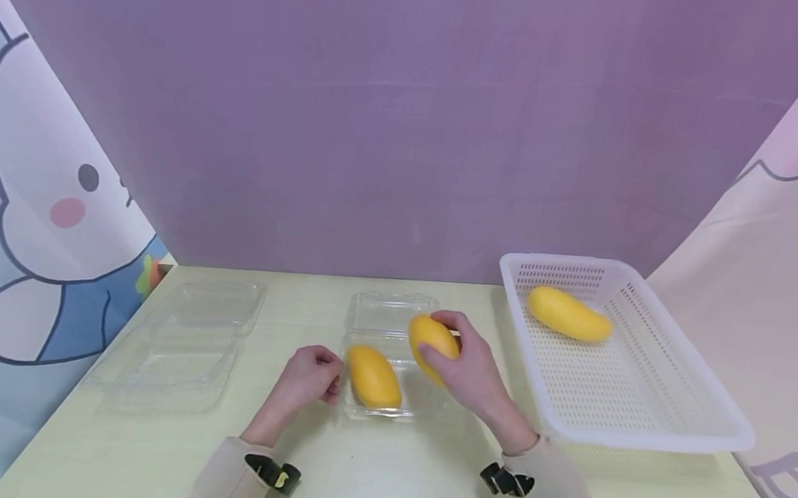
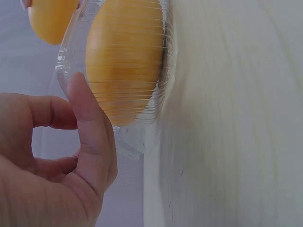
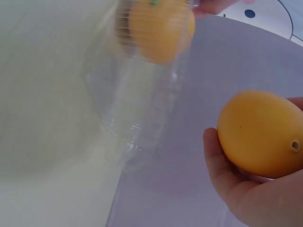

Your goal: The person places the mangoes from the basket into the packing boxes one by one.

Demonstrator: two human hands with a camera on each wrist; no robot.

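My right hand (image 1: 472, 368) grips a yellow mango (image 1: 431, 347), thumb on its near side and fingers around its far side. The right wrist view shows this mango (image 3: 262, 135) with its stem scar toward the camera. A second mango (image 1: 373, 377) lies in the left part of an open clear plastic clamshell box (image 1: 384, 413), whose lid (image 1: 389, 311) is folded back. Beside the box's left wall, my left hand (image 1: 308, 375) has loosely bent fingers and holds nothing. In the left wrist view a fingertip (image 2: 78, 87) overlaps the box rim.
A white perforated basket (image 1: 644, 439) stands on the right of the table (image 1: 381, 482), with one mango (image 1: 568, 314) inside. More open clear plastic boxes (image 1: 179, 357) lie at the left. A purple backdrop (image 1: 409, 125) rises behind the table.
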